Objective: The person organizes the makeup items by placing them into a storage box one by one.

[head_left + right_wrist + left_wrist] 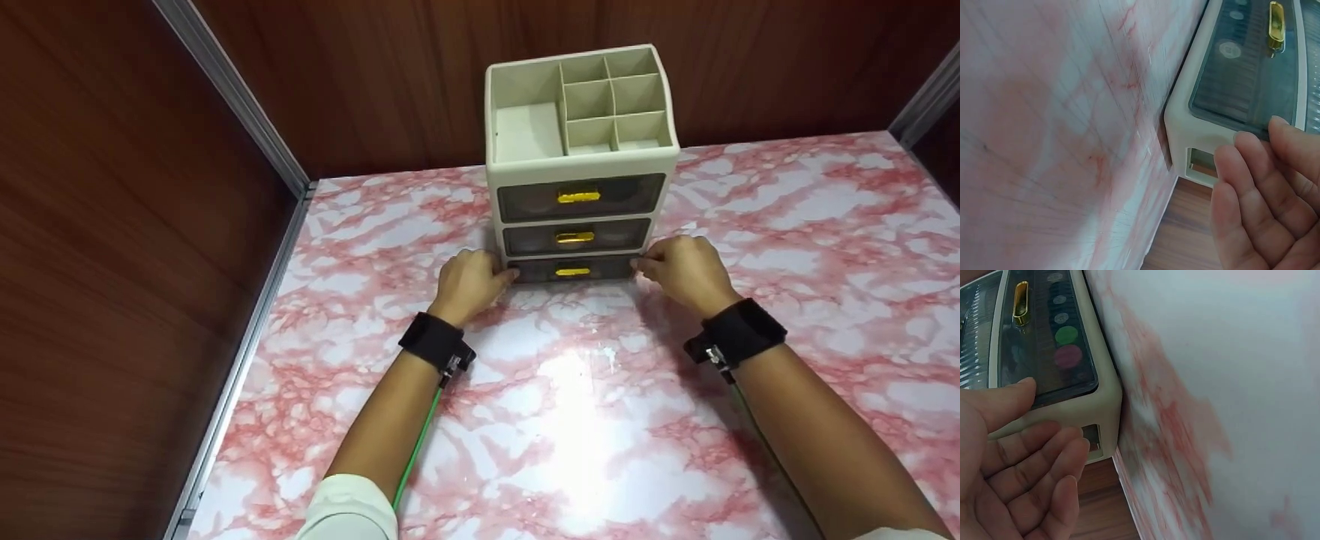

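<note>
A cream desktop drawer organizer [582, 157] stands upright, its front facing me. It has three dark see-through drawers with gold handles, all closed, and an open compartment top. At its lower left corner, my left hand [469, 285] grips the side, thumb on the front beside the bottom drawer [1055, 343] and fingers curled by the side wall. My right hand [686, 270] holds the lower right corner in the same way, its thumb on the edge of the drawer front [1235, 73]. Green, pink and clear discs [1067, 346] show through the bottom drawer.
The organizer stands on a pink and white marbled table [570, 420] near a brown wood-grain panel [390, 82]. Another such panel [135, 247] with a metal edge rail [240, 97] rises on the left. Each wrist wears a black band [433, 341] with a cable.
</note>
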Tool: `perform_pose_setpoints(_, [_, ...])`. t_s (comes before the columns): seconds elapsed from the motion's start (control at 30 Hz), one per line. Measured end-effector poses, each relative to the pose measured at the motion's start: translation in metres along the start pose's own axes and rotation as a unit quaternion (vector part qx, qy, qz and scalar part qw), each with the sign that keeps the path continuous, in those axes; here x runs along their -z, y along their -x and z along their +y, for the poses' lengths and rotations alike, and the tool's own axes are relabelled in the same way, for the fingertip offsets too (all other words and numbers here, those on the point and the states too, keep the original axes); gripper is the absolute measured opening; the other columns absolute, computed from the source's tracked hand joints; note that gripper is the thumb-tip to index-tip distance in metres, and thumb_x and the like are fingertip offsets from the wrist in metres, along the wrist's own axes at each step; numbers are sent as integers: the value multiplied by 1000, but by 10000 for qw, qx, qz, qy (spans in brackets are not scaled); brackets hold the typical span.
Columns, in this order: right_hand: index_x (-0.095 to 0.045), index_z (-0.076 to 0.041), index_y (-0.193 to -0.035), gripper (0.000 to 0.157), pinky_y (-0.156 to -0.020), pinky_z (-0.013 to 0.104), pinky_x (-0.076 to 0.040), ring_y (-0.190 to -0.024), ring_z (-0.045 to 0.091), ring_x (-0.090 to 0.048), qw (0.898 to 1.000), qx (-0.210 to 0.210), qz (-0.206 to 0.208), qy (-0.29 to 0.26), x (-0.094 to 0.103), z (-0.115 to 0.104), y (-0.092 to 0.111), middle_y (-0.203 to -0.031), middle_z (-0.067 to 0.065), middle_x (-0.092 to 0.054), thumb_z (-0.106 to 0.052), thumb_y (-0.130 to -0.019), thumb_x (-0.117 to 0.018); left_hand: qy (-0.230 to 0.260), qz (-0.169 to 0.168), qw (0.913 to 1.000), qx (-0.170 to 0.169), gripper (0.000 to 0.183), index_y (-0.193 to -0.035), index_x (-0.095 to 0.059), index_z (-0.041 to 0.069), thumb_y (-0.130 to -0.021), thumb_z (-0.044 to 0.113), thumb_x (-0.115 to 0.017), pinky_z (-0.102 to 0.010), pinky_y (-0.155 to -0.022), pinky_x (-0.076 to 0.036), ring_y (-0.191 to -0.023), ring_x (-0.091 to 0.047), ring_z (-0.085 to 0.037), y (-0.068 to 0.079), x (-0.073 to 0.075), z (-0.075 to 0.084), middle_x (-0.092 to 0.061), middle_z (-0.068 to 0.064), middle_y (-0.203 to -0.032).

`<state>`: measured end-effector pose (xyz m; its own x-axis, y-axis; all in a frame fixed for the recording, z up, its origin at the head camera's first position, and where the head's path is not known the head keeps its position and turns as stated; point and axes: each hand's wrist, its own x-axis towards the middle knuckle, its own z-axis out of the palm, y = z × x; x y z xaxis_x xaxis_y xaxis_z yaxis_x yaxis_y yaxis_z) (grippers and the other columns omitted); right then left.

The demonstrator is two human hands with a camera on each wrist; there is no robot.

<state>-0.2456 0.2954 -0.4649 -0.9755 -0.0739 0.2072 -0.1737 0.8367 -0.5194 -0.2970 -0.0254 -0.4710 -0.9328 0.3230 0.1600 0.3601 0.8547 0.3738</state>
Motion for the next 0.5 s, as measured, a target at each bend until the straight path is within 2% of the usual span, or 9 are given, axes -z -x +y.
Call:
perform_pose_setpoints(0.33, [-77,-9,-76,20,-60,37,-38,-64,21,-54,9994,-320,57,-115,-3,5,-1,-67,1,-64,-25,-88,-71,186,76,9997,152,44,-55,-54,18,-84,46,-70,-36,-47,-40,-53,-53,-17,-1,-2,-1,-54,4,-56])
perform_pose_setpoints(0.5, [-77,-8,-78,22,-61,37,-39,-65,22,-55,9993,-350,25,-150,-5,8,0,-71,2,-66,-26,-89,-71,208,62,9997,110,42,-57,-56,18,-84,46,-70,-35,-47,-39,-54,-54,-16,-2,-6,-1,-54,4,-57])
